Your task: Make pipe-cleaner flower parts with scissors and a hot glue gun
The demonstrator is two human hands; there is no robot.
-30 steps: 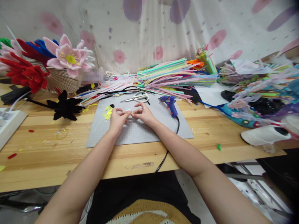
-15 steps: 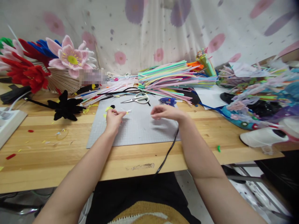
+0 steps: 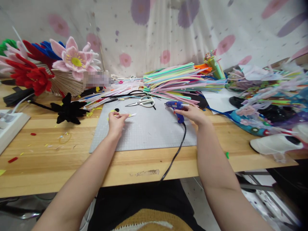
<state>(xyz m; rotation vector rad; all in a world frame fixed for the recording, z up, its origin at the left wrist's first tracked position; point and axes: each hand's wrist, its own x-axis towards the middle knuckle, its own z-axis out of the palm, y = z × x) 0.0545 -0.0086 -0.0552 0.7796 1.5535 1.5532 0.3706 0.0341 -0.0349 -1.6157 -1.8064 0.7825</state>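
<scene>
My left hand is closed in a pinch around a thin strip with a white end and a bit of yellow, too small to name. Beside its fingers is a small black and yellow piece, partly hidden by the hand. My right hand is at the blue glue gun, its fingers curled over the handle from the right. The gun's nozzle points left, and its black cord runs down over the table's front edge. Between the hands and farther back, white-handled scissors lie on the grey cutting mat.
Bundles of pastel pipe cleaners lie behind the mat. A black fuzzy flower, pink and red flowers and a white power strip are at left. A white hot-air tool and mixed craft pieces lie at right.
My right hand has moved right, from above the mat to the glue gun's handle, and its fingers are now on it. My left hand keeps its pinch in nearly the same place.
</scene>
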